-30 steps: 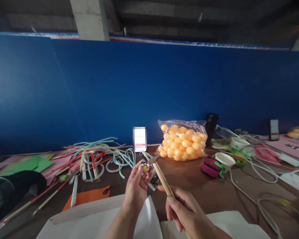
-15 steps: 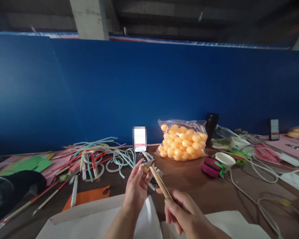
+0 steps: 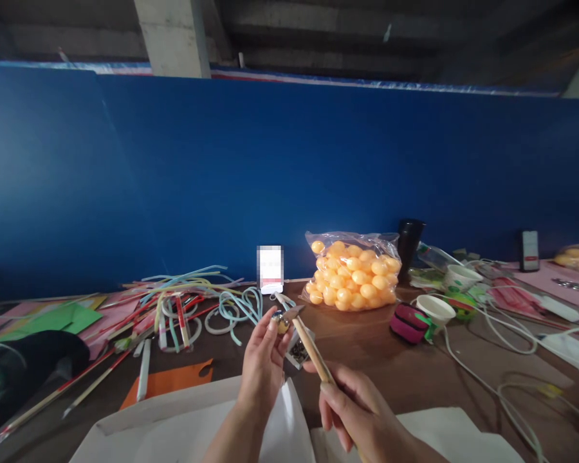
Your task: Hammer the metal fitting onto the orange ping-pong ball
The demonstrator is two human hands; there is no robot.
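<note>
My left hand (image 3: 263,360) is closed, its fingertips pinching a small shiny gold-and-blue rounded piece (image 3: 282,323) whose kind I cannot make out. My right hand (image 3: 350,399) is wrapped around the pale wooden handle of a small hammer (image 3: 314,350). Its grey, wedge-shaped metal end (image 3: 292,313) lies close against the shiny piece; whether they touch is unclear. Just behind and below the hammer head sits a small white box (image 3: 298,354) of tiny dark bits, partly covered by the handle and my left fingers.
Under my forearms lie white paper sheets (image 3: 174,424). Beyond my hands, a phone (image 3: 270,270) leans upright and a clear bag of orange balls (image 3: 354,276) stands. To the left are coloured tubes (image 3: 231,308) and an orange sheet (image 3: 174,379); to the right, a magenta pouch (image 3: 409,323), paper cup (image 3: 437,310) and white cables (image 3: 482,379).
The hammer's head and upper handle have shifted slightly to the right, away from the left fingers. Both hands keep their grip and nearly the same place.
</note>
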